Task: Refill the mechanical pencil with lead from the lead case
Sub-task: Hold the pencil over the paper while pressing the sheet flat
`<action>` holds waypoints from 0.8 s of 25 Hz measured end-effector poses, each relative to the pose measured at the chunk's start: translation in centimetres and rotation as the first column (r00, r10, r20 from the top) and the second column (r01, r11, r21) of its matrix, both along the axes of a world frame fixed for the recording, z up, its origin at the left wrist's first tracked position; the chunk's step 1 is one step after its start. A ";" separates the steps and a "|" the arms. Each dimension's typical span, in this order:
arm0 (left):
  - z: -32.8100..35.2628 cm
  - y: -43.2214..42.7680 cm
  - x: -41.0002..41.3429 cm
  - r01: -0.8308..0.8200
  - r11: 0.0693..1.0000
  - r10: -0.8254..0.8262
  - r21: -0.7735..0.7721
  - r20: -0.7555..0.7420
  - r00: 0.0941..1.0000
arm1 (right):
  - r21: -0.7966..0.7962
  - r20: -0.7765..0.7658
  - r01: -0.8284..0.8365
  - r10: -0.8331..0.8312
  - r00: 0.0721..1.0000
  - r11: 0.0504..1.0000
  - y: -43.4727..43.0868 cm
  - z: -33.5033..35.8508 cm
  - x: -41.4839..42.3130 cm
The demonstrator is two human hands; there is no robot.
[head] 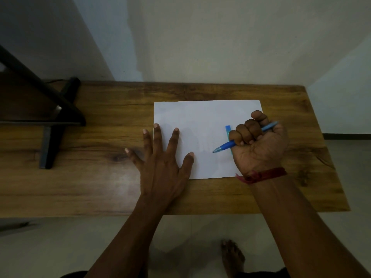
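My right hand (261, 143) is closed in a fist around a blue mechanical pencil (225, 146), whose tip points left and down just above a white sheet of paper (200, 117). The pencil's rear end sticks out past my thumb at the right. A light blue lead case (227, 130) lies on the paper, mostly hidden behind my right fist. My left hand (160, 159) lies flat with fingers spread, pressing on the paper's left edge and the wooden table (100, 177).
A black metal frame (58, 117) stands on the table's left part. A wall rises directly behind the table. The table's right edge drops off near my right wrist, which wears a red thread band (263, 175). A bare foot (232, 257) shows on the floor below.
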State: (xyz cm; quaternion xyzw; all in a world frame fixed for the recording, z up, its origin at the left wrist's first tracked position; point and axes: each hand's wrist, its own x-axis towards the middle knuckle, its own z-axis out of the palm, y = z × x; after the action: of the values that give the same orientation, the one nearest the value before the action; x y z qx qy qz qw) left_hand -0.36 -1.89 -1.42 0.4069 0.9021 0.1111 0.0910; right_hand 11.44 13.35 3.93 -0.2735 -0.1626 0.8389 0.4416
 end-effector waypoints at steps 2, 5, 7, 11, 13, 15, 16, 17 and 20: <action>-0.1 0.0 0.0 0.001 1.000 -0.001 0.005 -0.002 1.000 | 0.003 -0.006 -0.006 0.006 1.000 1.000 -0.1 0.0 0.0; -0.2 -0.1 0.0 0.002 1.000 -0.002 0.014 -0.005 1.000 | 0.015 -0.004 -0.008 0.008 1.000 1.000 -0.1 0.1 -0.1; -0.2 -0.1 0.0 0.004 1.000 -0.004 0.024 -0.006 1.000 | 0.021 0.030 -0.006 0.006 1.000 1.000 -0.1 0.1 -0.1; -0.3 -0.1 0.1 0.014 0.999 -0.014 0.030 -0.010 1.000 | 0.018 0.079 -0.009 0.008 0.997 1.000 -0.1 0.1 -0.3; -0.2 -0.1 0.0 0.010 0.999 -0.009 0.031 -0.009 1.000 | 0.017 0.067 -0.021 0.019 0.998 1.000 -0.1 0.1 -0.2; -0.3 -0.2 0.0 0.007 1.000 -0.007 0.027 -0.005 1.000 | 0.032 0.061 -0.036 0.034 0.998 0.999 -0.1 0.1 -0.2; -0.3 -0.3 0.0 0.008 1.000 -0.008 0.025 -0.003 1.000 | 0.038 0.057 -0.039 0.037 0.998 0.999 -0.2 0.1 -0.2; -0.4 -0.2 0.0 0.009 1.000 -0.009 0.024 -0.003 1.000 | 0.039 0.053 -0.038 0.036 0.998 0.999 -0.2 0.1 -0.3; -0.3 -0.1 0.0 0.013 1.000 -0.013 0.018 -0.003 1.000 | 0.024 0.048 -0.019 0.018 0.999 1.000 -0.3 -0.1 -0.5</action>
State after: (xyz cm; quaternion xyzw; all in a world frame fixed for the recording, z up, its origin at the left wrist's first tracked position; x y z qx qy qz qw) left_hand -0.37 -1.98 -1.70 0.4138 0.8985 0.1178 0.0868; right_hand 10.96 13.01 3.87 -0.2865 -0.1861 0.8341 0.4331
